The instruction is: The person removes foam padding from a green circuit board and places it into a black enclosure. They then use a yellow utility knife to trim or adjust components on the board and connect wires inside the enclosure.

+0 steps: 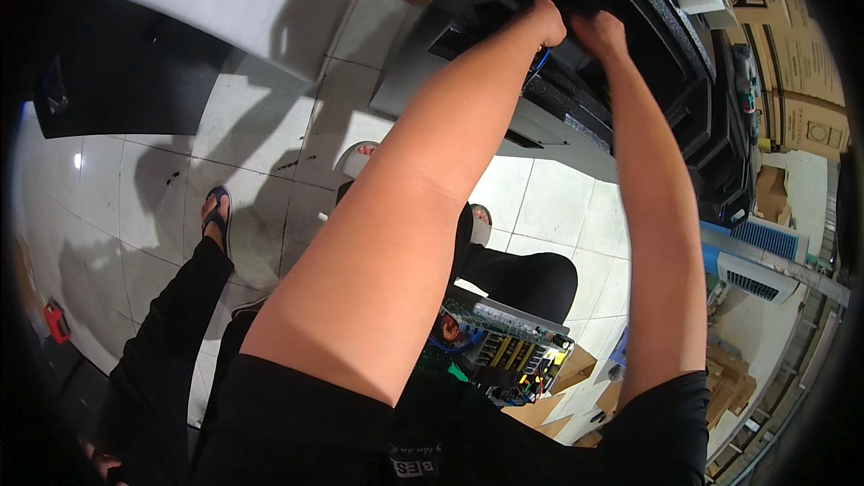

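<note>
Both my arms stretch out to a large black cabinet, seemingly a speaker box, at the upper right. My left hand is closed over its recessed dark opening; what the fingers grip is hidden. Just below that hand, a short piece of blue wire shows. Close by on the right, my right hand has its fingers curled in the shadow of the recess, and I cannot make out what is in them. An electronic circuit module with a copper coil, wires and yellow parts sits low, by my lap.
Another person's sandalled foot and black trouser leg are at the left on the tiled floor. A white-topped block with a black side stands upper left. Cardboard cartons are stacked at the far right, above blue vented units.
</note>
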The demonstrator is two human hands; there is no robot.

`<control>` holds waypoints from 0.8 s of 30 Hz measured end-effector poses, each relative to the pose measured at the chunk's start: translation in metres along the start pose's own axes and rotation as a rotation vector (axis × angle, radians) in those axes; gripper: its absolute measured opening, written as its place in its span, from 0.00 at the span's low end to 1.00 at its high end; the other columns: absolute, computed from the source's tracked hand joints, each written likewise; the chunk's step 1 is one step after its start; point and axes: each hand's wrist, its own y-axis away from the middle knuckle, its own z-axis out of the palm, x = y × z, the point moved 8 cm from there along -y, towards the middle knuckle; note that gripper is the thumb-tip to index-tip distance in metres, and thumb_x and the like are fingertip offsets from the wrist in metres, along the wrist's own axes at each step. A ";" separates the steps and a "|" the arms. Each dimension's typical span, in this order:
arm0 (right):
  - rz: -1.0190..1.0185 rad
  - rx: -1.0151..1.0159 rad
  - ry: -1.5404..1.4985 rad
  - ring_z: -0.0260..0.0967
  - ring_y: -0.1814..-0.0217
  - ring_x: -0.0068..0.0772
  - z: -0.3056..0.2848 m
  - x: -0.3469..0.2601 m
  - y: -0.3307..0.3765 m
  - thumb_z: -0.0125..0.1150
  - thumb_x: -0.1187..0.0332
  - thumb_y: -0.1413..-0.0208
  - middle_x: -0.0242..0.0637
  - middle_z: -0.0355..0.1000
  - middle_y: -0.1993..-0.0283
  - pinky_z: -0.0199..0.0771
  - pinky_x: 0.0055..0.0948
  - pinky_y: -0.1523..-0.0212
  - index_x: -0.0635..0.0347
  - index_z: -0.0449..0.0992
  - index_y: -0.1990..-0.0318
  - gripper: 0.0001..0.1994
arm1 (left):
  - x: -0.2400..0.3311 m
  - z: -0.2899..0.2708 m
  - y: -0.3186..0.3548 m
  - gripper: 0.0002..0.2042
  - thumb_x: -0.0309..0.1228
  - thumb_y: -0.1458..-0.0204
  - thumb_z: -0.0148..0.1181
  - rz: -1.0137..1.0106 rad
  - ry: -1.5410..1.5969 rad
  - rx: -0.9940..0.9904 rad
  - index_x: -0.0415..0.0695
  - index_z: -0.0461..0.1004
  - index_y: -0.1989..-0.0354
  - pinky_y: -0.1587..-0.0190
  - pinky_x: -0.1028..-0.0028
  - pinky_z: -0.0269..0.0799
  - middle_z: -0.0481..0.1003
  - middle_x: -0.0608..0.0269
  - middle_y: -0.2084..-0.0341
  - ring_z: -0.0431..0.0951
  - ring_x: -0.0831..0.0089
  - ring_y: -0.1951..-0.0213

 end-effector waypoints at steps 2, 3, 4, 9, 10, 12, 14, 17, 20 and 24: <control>-0.252 -0.063 0.114 0.79 0.51 0.59 -0.018 -0.007 0.013 0.55 0.39 0.42 0.56 0.80 0.53 0.78 0.45 0.47 0.66 0.82 0.54 0.33 | -0.004 0.002 -0.004 0.16 0.29 0.49 0.57 -0.036 -0.021 0.007 0.30 0.80 0.56 0.47 0.57 0.77 0.79 0.34 0.55 0.80 0.45 0.49; -0.358 -0.011 0.186 0.79 0.53 0.59 -0.029 -0.011 0.019 0.58 0.41 0.43 0.56 0.79 0.54 0.79 0.48 0.49 0.63 0.81 0.50 0.31 | -0.004 0.005 -0.006 0.14 0.28 0.49 0.57 -0.034 -0.035 -0.025 0.31 0.82 0.59 0.48 0.58 0.78 0.80 0.35 0.56 0.82 0.47 0.50; -0.472 0.062 0.257 0.79 0.54 0.59 -0.039 -0.013 0.027 0.60 0.42 0.44 0.56 0.79 0.55 0.80 0.50 0.52 0.60 0.79 0.47 0.30 | 0.000 0.008 -0.008 0.13 0.28 0.50 0.58 0.026 -0.128 -0.052 0.32 0.82 0.62 0.49 0.59 0.78 0.80 0.36 0.58 0.82 0.48 0.52; -1.140 0.245 0.722 0.80 0.53 0.37 -0.019 -0.028 0.065 0.58 0.72 0.47 0.40 0.75 0.50 0.86 0.34 0.66 0.52 0.74 0.42 0.22 | -0.006 0.004 -0.005 0.07 0.25 0.54 0.60 -0.044 0.038 -0.027 0.35 0.83 0.72 0.57 0.62 0.81 0.82 0.40 0.68 0.85 0.52 0.61; -1.229 0.308 0.682 0.80 0.54 0.38 -0.020 -0.031 0.066 0.58 0.72 0.47 0.41 0.75 0.51 0.85 0.35 0.67 0.53 0.74 0.42 0.22 | -0.005 0.002 -0.003 0.07 0.25 0.54 0.60 -0.047 0.036 -0.025 0.35 0.83 0.72 0.58 0.62 0.81 0.82 0.41 0.69 0.85 0.53 0.62; -1.340 0.361 0.659 0.81 0.57 0.38 -0.016 -0.030 0.064 0.58 0.71 0.47 0.41 0.75 0.53 0.84 0.36 0.69 0.56 0.74 0.43 0.21 | -0.005 0.000 0.002 0.07 0.24 0.55 0.60 -0.060 0.035 -0.023 0.35 0.83 0.72 0.59 0.62 0.81 0.82 0.42 0.71 0.85 0.53 0.64; -1.218 0.186 0.658 0.81 0.63 0.41 -0.006 -0.023 0.045 0.57 0.71 0.45 0.44 0.78 0.53 0.83 0.37 0.69 0.59 0.75 0.46 0.18 | -0.002 -0.006 0.006 0.07 0.25 0.54 0.60 -0.030 0.010 0.041 0.35 0.83 0.72 0.59 0.62 0.81 0.82 0.42 0.72 0.85 0.54 0.65; -1.095 0.161 0.530 0.81 0.67 0.45 -0.003 -0.023 0.033 0.56 0.71 0.45 0.46 0.80 0.61 0.83 0.39 0.69 0.57 0.78 0.54 0.12 | -0.001 -0.009 0.009 0.07 0.25 0.54 0.59 -0.028 0.031 0.077 0.35 0.83 0.73 0.60 0.62 0.81 0.82 0.43 0.73 0.85 0.55 0.66; -0.925 0.188 0.408 0.80 0.68 0.48 0.004 -0.026 0.031 0.56 0.70 0.46 0.47 0.79 0.69 0.82 0.43 0.66 0.56 0.80 0.63 0.07 | -0.002 -0.002 0.007 0.08 0.25 0.53 0.58 -0.035 0.036 -0.016 0.35 0.83 0.74 0.62 0.63 0.81 0.82 0.44 0.74 0.85 0.57 0.68; -0.497 0.181 0.324 0.80 0.63 0.55 0.014 -0.012 0.022 0.58 0.65 0.46 0.51 0.80 0.66 0.82 0.49 0.57 0.56 0.83 0.68 0.09 | 0.001 0.002 0.003 0.08 0.24 0.53 0.57 -0.002 0.020 -0.019 0.35 0.83 0.73 0.64 0.63 0.81 0.82 0.45 0.74 0.85 0.58 0.69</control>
